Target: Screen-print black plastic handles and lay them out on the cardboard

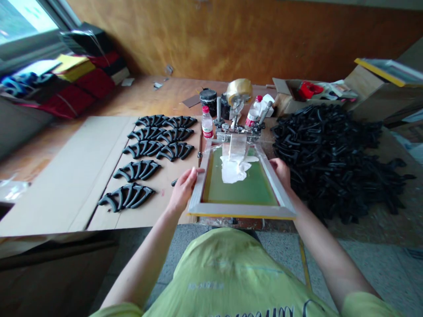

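Note:
A silver-framed printing screen (pixel 241 210) with green mesh lies in front of me, hinged to a metal clamp (pixel 238 129) at its far end. A smear of white ink (pixel 234 169) and a squeegee sit on the mesh. My left hand (pixel 182 190) grips the frame's left rail. On the right rail rests my right hand (pixel 281 171), fingers curled on it. Rows of black curved plastic parts (pixel 145 149) lie on cardboard to the left.
A large heap of black parts (pixel 333 154) fills the table's right. Behind the clamp stand water bottles (pixel 207 123), black ink jars (pixel 208 99) and a tape roll (pixel 239 90). Cardboard boxes (pixel 376 88) sit far right; red and yellow stacks (pixel 79 79) far left.

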{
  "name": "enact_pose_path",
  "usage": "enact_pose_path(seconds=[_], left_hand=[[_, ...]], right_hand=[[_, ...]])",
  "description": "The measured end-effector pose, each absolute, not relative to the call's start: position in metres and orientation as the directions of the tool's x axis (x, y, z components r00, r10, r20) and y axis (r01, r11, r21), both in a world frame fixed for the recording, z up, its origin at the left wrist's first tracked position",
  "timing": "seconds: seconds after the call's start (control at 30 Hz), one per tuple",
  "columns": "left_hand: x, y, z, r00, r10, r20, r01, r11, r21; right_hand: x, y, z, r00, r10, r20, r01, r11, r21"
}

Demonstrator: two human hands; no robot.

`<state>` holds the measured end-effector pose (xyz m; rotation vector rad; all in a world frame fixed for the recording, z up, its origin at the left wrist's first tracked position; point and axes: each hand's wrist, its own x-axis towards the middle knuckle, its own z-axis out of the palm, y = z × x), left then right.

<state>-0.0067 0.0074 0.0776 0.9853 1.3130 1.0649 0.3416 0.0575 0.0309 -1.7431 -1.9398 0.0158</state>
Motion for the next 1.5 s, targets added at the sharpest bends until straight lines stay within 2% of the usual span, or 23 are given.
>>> enact_pose_path(seconds=[0.1, 0.17, 0.27, 0.33, 0.4, 0.5, 0.6, 0.7, 0.83, 1.03, 1.17, 1.23, 1.33, 1.4, 1.5], left_hand=[[-0.006, -0.01, 0.026, 0.007, 0.942, -0.336, -0.008, 0.336, 0.942], [-0.003, -0.011, -0.002, -0.021, 0.938, -0.347, 0.027, 0.347, 0.937], [-0.002, -0.008, -0.026, -0.063, 0.939, -0.339, 0.1, 0.344, 0.934], [-0.003, -0.006, -0.031, -0.053, 0.935, -0.35, 0.122, 0.354, 0.927], [-0.004, -0.006, -0.032, -0.04, 0.93, -0.366, 0.126, 0.368, 0.921], [-0.003, -0.007, -0.031, -0.046, 0.93, -0.366, 0.12, 0.369, 0.922], [-0.002, -0.008, -0.03, -0.05, 0.932, -0.358, 0.104, 0.362, 0.927], [-0.001, -0.009, -0.027, -0.057, 0.935, -0.349, 0.103, 0.353, 0.93], [-0.001, -0.01, -0.024, -0.058, 0.929, -0.366, 0.075, 0.37, 0.926], [0.0, -0.01, -0.02, -0.05, 0.916, -0.399, 0.009, 0.4, 0.916], [-0.003, -0.008, 0.004, -0.006, 0.912, -0.411, 0.014, 0.411, 0.912], [-0.005, -0.007, 0.025, 0.003, 0.918, -0.397, 0.011, 0.397, 0.918], [-0.007, -0.002, 0.061, 0.001, 0.938, -0.347, -0.035, 0.347, 0.937], [-0.005, 0.007, 0.084, -0.024, 0.956, -0.292, -0.077, 0.289, 0.954], [0.005, 0.031, 0.116, -0.106, 0.99, -0.095, -0.15, 0.078, 0.986]], right_hand=[[0.329, 0.079, 0.053, 0.012, 0.895, 0.447, 0.903, 0.182, -0.389], [0.302, 0.09, 0.065, -0.127, 0.886, 0.445, 0.894, 0.297, -0.335], [0.261, 0.092, 0.069, -0.347, 0.905, 0.246, 0.893, 0.399, -0.209], [0.245, 0.084, 0.064, -0.398, 0.912, 0.095, 0.897, 0.409, -0.17], [0.241, 0.068, 0.056, -0.433, 0.901, 0.021, 0.892, 0.432, -0.136], [0.249, 0.039, 0.05, -0.555, 0.832, -0.009, 0.828, 0.552, -0.101], [0.26, 0.026, 0.056, -0.712, 0.701, -0.034, 0.698, 0.702, -0.143], [0.264, 0.032, 0.064, -0.755, 0.652, -0.064, 0.65, 0.734, -0.195], [0.256, 0.034, 0.06, -0.623, 0.782, 0.024, 0.763, 0.614, -0.205], [0.255, 0.02, 0.052, -0.638, 0.77, 0.019, 0.74, 0.62, -0.262], [0.249, 0.058, 0.072, -0.446, 0.888, 0.113, 0.832, 0.458, -0.313], [0.249, 0.083, 0.086, -0.373, 0.91, 0.181, 0.846, 0.414, -0.336], [0.275, 0.115, 0.104, -0.261, 0.918, 0.299, 0.848, 0.366, -0.384], [0.307, 0.127, 0.106, -0.102, 0.921, 0.375, 0.845, 0.279, -0.456], [0.349, 0.126, 0.084, 0.109, 0.924, 0.365, 0.835, 0.114, -0.538]])
